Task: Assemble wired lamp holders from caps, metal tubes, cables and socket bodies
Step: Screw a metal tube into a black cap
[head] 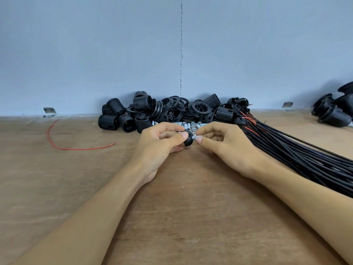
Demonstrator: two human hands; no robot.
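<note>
Table [172,217]: bare wood, matt, visible grain.
Sockets [143,103]: black plastic, ribbed walls, slight sheen.
Cap [188,139]: black plastic, smooth, matt.
Tube [194,137]: bright metal.
Cables [296,155]: black sheath, smooth, faint gloss.
Wire [57,146]: red insulation, smooth.
Wall [95,54]: painted, matt.
Brackets [50,110]: plain metal.

No text, label, brand, number or sign can be read. The black socket bodies [142,102], the cables [286,148], the wooden counter [172,207] and the grey wall [95,54] show plain surfaces only. Any moulded marks on the parts are too small to make out.
</note>
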